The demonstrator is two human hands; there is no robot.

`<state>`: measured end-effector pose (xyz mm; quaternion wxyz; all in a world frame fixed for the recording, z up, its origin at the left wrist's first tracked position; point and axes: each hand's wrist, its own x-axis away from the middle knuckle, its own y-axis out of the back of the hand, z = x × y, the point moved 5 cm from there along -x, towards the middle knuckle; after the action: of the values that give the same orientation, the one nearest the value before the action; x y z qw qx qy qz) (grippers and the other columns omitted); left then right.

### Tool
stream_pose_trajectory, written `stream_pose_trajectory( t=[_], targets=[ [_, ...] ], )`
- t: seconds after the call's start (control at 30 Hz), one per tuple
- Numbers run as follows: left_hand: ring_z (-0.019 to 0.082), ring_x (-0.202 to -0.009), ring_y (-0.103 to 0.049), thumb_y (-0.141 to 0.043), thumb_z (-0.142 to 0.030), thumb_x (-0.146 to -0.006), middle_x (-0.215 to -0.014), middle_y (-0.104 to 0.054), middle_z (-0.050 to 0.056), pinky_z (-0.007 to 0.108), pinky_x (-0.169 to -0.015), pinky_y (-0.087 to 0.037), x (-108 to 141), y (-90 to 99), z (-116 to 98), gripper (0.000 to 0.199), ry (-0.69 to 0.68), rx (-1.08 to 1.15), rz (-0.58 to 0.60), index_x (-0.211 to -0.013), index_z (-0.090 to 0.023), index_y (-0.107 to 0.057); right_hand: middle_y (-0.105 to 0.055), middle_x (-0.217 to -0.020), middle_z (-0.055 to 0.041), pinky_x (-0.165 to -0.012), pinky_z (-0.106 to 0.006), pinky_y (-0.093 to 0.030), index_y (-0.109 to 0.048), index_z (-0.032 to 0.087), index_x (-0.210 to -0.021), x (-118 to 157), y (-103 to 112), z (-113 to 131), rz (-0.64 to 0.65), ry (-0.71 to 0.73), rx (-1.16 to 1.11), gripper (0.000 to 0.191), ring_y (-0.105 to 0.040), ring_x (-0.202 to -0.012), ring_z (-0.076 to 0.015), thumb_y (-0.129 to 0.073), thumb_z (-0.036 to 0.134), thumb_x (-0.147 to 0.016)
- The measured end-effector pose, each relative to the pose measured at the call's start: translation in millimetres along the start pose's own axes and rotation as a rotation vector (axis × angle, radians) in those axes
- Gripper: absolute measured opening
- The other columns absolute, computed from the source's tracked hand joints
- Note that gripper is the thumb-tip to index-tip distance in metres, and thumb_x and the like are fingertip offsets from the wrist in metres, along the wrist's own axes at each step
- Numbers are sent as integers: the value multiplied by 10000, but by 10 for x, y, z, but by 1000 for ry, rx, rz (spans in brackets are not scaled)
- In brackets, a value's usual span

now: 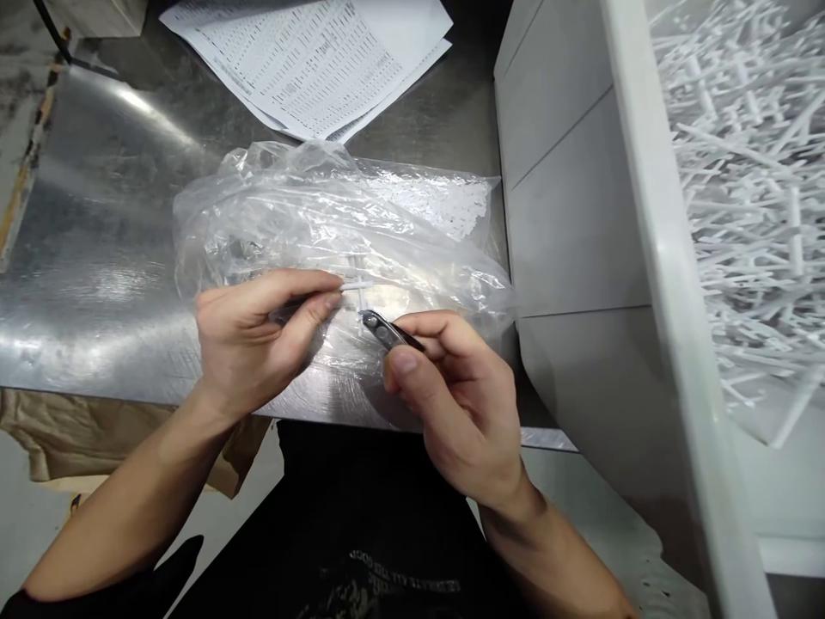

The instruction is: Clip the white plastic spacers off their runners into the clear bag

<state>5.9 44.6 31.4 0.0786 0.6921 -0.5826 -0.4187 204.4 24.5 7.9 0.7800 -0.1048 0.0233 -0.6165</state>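
My left hand [258, 331] pinches one arm of a small white plastic cross-shaped piece [359, 285] between thumb and forefinger. In my right hand [461, 391] is a dark metal nail clipper [385, 330], gripped between thumb and fingers. Its jaws meet the lower end of the white piece; whether they are closed on it I cannot tell. Beneath both hands a crumpled clear plastic bag [290, 223] lies on the metal table [96, 284]. Many small white bits [444, 206] show inside plastic at the bag's right side.
Printed sheets of paper [322, 60] lie at the back of the table. A tall pale bin [580, 172] stands at the right, filled with white plastic sprues [760, 215]. Brown paper or cardboard [83, 430] sits below the table's front edge at left.
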Motion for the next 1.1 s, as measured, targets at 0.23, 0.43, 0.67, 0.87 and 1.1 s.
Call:
stream_pose_trajectory(
  t=[0.23, 0.43, 0.67, 0.87, 1.1],
  targets=[
    [150, -830, -842, -832, -205, -1021, -979, -872, -80, 314, -699, -689, 30, -1, -9, 154, 1, -1, 7, -1082, -343, -863, -556, -693, 70, -516, -268, -355, -666, 228, -1145, -8, -8, -6, 7, 12, -4, 156, -450, -563, -105, -693, 380, -1122],
    [155, -866, -841, -815, -186, -1031, -1005, -874, -61, 325, -744, -689, 47, -4, -9, 174, 19, 19, 22, -1110, -332, -868, -549, -681, 81, -506, -261, -352, -674, 231, -1149, -16, -7, -2, 18, 45, -12, 130, -431, -548, -98, -708, 353, -1118],
    [168, -866, -841, -797, -183, -1044, -994, -872, -56, 343, -733, -697, 51, -5, -20, 199, 12, 43, 26, -1134, -346, -869, -534, -679, 93, -531, -264, -366, -688, 251, -1162, 9, 1, -20, 33, 62, -26, 117, -448, -565, -92, -690, 367, -1146],
    [168, -857, -836, -797, -179, -1044, -995, -872, -55, 344, -747, -705, 54, -6, -34, 199, -5, 43, 29, -1138, -339, -871, -559, -693, 88, -545, -261, -398, -681, 245, -1170, 2, -4, -29, 29, 85, -8, 118, -480, -580, -90, -677, 362, -1154],
    [150, -849, -836, -813, -156, -1028, -986, -872, -53, 313, -782, -693, 63, -18, -21, 195, -64, 37, 33, -1131, -312, -867, -625, -732, 75, -510, -250, -369, -655, 235, -1164, 1, -17, 8, 18, 109, 33, 62, -447, -550, -73, -652, 297, -1156]
  ],
)
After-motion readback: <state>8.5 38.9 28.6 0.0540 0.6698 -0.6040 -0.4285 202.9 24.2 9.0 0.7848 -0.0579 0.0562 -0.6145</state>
